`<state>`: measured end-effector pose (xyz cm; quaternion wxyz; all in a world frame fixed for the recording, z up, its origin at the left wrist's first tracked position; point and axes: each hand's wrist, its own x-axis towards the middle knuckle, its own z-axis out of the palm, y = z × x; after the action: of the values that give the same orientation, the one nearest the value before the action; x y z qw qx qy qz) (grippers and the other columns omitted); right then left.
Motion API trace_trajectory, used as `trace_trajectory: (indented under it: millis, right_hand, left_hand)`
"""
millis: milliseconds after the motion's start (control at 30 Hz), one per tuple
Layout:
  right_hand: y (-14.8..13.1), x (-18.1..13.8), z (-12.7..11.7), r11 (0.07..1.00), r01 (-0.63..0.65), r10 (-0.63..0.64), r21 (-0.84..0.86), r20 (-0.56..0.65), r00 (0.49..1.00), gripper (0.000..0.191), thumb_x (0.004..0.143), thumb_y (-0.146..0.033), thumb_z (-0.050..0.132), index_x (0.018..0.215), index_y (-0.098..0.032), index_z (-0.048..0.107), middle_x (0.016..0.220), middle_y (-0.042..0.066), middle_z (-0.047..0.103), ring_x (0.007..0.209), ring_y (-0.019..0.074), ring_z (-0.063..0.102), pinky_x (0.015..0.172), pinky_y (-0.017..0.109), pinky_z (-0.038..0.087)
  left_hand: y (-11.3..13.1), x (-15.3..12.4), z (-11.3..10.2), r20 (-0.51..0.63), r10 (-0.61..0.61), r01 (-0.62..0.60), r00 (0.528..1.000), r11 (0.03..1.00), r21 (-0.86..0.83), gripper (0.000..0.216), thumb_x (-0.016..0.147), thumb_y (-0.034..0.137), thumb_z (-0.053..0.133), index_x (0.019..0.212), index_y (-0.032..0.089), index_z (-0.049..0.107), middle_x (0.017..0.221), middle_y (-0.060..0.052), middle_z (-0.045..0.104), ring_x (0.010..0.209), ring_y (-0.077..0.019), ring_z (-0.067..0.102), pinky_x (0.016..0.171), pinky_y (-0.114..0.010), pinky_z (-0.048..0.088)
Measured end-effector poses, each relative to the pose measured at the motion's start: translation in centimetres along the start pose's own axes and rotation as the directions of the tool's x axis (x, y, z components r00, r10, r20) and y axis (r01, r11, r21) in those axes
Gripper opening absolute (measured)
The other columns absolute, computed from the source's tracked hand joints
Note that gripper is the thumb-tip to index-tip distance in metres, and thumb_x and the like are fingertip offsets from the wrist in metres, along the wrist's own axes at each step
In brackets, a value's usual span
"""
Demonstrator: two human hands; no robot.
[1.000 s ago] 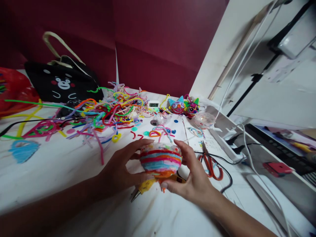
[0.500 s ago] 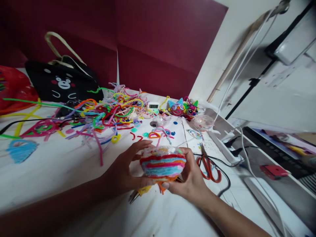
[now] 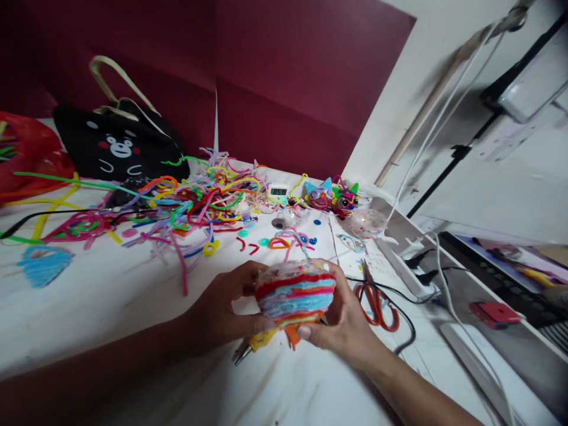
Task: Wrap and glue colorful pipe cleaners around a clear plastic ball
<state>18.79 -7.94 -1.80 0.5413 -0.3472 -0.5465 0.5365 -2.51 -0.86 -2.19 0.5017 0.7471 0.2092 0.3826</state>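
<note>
Between my two hands is a clear plastic half-ball (image 3: 296,296) covered in stripes of red, blue, orange and pink pipe cleaner, with a bare clear band along its upper edge. My left hand (image 3: 242,299) grips its left side, thumb low on the front. On the right side, my right hand (image 3: 339,316) holds it with the thumb by an orange piece at the bottom. Below the half-ball, a yellow piece (image 3: 262,339) and a metal tool tip (image 3: 242,353) show; the rest of that tool is hidden. Orange-handled scissors (image 3: 376,305) lie right of my right hand.
A heap of pipe cleaners (image 3: 213,195) spreads across the table's back left, before a black bag (image 3: 118,145). A small timer (image 3: 278,190), two decorated balls (image 3: 331,196) and a clear half-ball (image 3: 368,223) stand behind. Cables and a power strip (image 3: 408,269) run along the right.
The half-ball has tilted a little, so more of its striped outer side faces me and less of its opening shows. Both hands keep their hold.
</note>
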Motion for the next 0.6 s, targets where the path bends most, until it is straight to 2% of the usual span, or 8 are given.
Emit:
trace_trajectory:
  millis: [133, 267, 400, 500, 600]
  right_hand:
    - [0.1, 0.0, -0.8, 0.99, 0.071, -0.077, -0.122, -0.041, 0.996, 0.085, 0.067, -0.018, 0.089, 0.135, -0.035, 0.04, 0.132, 0.004, 0.056, 0.116, 0.0189, 0.061, 0.1, 0.034, 0.049]
    - [0.2, -0.2, -1.1, 0.969, 0.1, -0.109, -0.224, -0.028, 0.994, 0.096, 0.062, -0.009, 0.091, 0.138, -0.038, 0.04, 0.129, 0.001, 0.056, 0.112, 0.017, 0.061, 0.096, 0.029, 0.051]
    - [0.0, -0.2, -0.7, 0.987, 0.067, -0.071, -0.143, -0.022, 0.997, 0.079, 0.068, -0.008, 0.086, 0.128, -0.039, 0.046, 0.117, -0.003, 0.062, 0.1, 0.0125, 0.065, 0.088, 0.025, 0.054]
    - [-0.2, 0.0, -0.5, 0.995, 0.088, -0.092, -0.052, -0.098, 0.991, 0.073, 0.064, -0.014, 0.09, 0.12, -0.034, 0.049, 0.117, -0.002, 0.062, 0.101, 0.014, 0.066, 0.086, 0.025, 0.055]
    - [-0.3, 0.2, -0.4, 0.995, 0.102, -0.104, -0.018, -0.162, 0.981, 0.069, 0.062, -0.023, 0.092, 0.116, -0.03, 0.05, 0.112, 0.001, 0.066, 0.097, 0.0168, 0.068, 0.081, 0.027, 0.057]
  left_hand:
    - [-0.4, 0.0, -0.1, -0.019, 0.034, -0.031, 0.999, 0.993, 0.112, 0.048, 0.073, 0.034, 0.079, 0.116, 0.021, 0.064, 0.09, -0.001, 0.073, 0.083, -0.0206, 0.07, 0.078, -0.03, 0.057]
    - [-0.3, -0.2, -0.1, -0.025, 0.022, -0.017, 0.999, 0.977, 0.211, 0.055, 0.073, 0.035, 0.078, 0.124, 0.023, 0.062, 0.093, -0.002, 0.073, 0.081, -0.0209, 0.069, 0.075, -0.03, 0.056]
    - [0.0, -0.5, -0.1, -0.061, 0.066, -0.053, 0.996, 0.981, 0.186, 0.066, 0.069, 0.038, 0.083, 0.129, 0.024, 0.059, 0.104, -0.006, 0.073, 0.087, -0.023, 0.069, 0.076, -0.031, 0.058]
    - [0.6, -0.3, -0.2, -0.072, 0.078, -0.071, 0.994, 0.993, 0.096, 0.068, 0.067, 0.034, 0.086, 0.129, 0.023, 0.058, 0.115, -0.007, 0.07, 0.097, -0.0237, 0.067, 0.078, -0.03, 0.059]
    - [1.3, -0.1, -0.2, -0.092, 0.033, -0.036, 0.995, 0.999, -0.037, 0.065, 0.066, 0.028, 0.087, 0.125, 0.023, 0.06, 0.121, -0.007, 0.066, 0.103, -0.0234, 0.065, 0.075, -0.026, 0.059]
